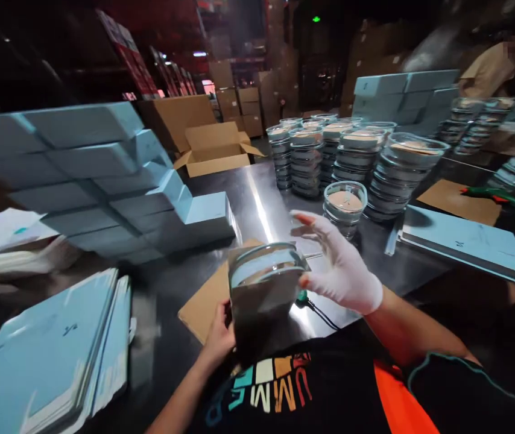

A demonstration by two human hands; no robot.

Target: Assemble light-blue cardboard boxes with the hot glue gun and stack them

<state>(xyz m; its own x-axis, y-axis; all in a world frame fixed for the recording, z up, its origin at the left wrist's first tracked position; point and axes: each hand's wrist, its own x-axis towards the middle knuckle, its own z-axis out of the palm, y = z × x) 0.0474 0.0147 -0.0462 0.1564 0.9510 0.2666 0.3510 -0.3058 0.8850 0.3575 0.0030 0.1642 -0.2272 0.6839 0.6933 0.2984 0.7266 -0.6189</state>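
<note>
My left hand (219, 335), bare, grips the lower left side of an open box (262, 301) held upright over the steel table (257, 205). Round glass dishes (264, 264) stick out of the box's top. My right hand (336, 259), in a white glove with orange fingertips, hovers at the box's right with fingers spread; its thumb tip touches the box's upper right corner. A flat brown cardboard sheet (203, 301) lies under the box.
Stacks of glass dishes (352, 160) fill the far middle of the table, one short stack (345, 205) nearest. Closed light-blue boxes (104, 175) are piled left; flat blue sleeves (44, 355) lie lower left, another (465, 238) right. A person's sleeve (488, 69) shows far right.
</note>
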